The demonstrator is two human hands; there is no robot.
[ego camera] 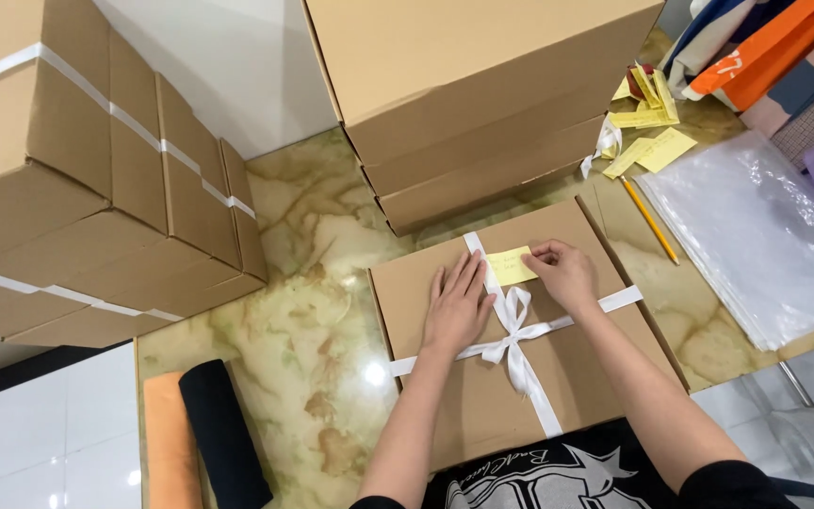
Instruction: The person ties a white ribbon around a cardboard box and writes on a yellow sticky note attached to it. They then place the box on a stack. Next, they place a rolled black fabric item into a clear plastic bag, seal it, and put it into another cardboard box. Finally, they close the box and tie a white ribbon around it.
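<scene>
**Ribboned box under both hands**

Cardboard box [520,377] tied with a white ribbon [517,332] lies flat on the marbled green-and-cream floor [303,320], in the middle of the view just before the person's knees.

At far left stands a row of brown cartons [96,179] banded with white ribbon. Below them, at the bottom edge, an orange roll of fabric [170,443] lies beside a black roll [223,434].

On the box, the left hand [457,306] lies flat, fingers straight and close together, pressing the lid just left of the bow. The right hand [565,273] is curled, its fingertips [541,254] pinching the right edge of a yellow sticky note [511,266] that lies on the lid beside the ribbon.

Behind the box rises a stack of plain cartons [482,104]. Right of it lie loose yellow notes [652,127] and a pencil [650,219], then a pile of clear plastic bags [756,236], with folded coloured fabrics [774,57] in the top right corner.
</scene>
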